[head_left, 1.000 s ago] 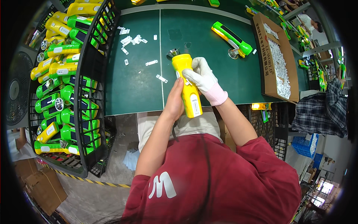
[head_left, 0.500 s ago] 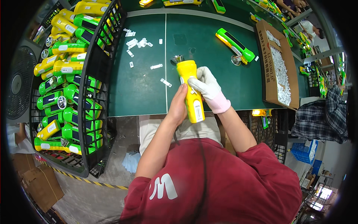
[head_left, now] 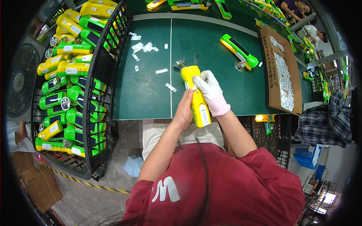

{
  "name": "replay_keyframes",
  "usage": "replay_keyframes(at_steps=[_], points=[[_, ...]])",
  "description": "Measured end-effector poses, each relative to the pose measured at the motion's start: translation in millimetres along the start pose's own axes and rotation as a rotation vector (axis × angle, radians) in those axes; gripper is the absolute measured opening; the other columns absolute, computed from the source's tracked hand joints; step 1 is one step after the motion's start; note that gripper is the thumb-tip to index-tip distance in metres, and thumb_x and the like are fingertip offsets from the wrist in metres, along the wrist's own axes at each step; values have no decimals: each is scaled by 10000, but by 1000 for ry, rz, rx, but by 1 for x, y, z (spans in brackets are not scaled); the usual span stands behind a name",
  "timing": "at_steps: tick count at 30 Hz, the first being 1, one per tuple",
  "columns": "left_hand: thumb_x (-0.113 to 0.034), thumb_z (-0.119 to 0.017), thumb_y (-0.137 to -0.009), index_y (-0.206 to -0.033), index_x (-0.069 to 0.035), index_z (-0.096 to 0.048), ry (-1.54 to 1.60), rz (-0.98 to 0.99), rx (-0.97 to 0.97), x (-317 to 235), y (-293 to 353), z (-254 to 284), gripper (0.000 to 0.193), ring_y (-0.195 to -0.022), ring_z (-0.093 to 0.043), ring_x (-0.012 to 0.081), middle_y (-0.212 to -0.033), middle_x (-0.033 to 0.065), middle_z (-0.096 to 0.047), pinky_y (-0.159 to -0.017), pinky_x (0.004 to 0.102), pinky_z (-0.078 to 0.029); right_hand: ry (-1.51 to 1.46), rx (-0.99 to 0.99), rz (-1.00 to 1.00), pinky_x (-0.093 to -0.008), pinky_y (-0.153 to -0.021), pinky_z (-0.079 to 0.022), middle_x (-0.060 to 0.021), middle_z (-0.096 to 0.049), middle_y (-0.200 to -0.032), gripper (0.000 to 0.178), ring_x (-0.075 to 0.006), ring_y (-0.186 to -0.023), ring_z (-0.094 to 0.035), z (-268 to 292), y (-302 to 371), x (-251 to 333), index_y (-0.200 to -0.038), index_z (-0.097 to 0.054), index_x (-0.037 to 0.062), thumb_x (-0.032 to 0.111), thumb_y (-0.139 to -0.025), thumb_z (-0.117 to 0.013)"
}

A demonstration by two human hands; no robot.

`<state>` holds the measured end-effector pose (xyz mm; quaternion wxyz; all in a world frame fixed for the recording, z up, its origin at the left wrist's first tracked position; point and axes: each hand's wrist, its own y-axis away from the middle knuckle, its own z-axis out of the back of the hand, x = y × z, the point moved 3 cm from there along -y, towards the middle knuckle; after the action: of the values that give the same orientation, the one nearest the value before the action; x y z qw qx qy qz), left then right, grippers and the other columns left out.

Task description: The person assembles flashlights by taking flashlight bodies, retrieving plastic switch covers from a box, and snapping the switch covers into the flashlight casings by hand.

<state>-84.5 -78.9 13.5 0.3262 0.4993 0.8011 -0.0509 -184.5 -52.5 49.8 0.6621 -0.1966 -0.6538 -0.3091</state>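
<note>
Right hand [head_left: 210, 89] shifted slightly up, gripping yellow flashlight [head_left: 198, 100]

Maroon short-slv shirt [head_left: 241, 180] w/ wht logo [head_left: 173, 189], lt trousers [head_left: 207, 135], wht glove [head_left: 212, 84] w/ pink cuff [head_left: 219, 106] on R hand [head_left: 208, 89].

The tabletop [head_left: 147, 98] is dark green, crossed by a thin white line [head_left: 171, 52]. At its near edge are a yellow flashlight [head_left: 197, 98] and a white glove [head_left: 210, 89] with a pink cuff [head_left: 219, 105]; left of it, a black crate [head_left: 106, 69]; right of it, dark plaid cloth [head_left: 320, 126].
</note>
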Motion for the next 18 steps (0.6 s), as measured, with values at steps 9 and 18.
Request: replay_keyframes(at_steps=[9,18], points=[[-365,-321,-979,-1316,-47,-349,109,54,37,-5,1,0,464,-1084,-502,179,-1195,89,-496,-928,329,-411,118,35,59,-196,-582,-373,24,-435,-729,205,-37,-647,-414,-2,0,3,-806,-421,75,162,-840,-604],[-369,-297,-982,-1278,-38,-371,73,53,26,0,-2,3,450,-1060,-520,190,-1173,100,-507,-920,347,-423,216,1,80,-280,-625,-434,-59,-525,-756,326,-132,-675,-502,3,3,-5,-908,-465,30,278,-774,-629]])
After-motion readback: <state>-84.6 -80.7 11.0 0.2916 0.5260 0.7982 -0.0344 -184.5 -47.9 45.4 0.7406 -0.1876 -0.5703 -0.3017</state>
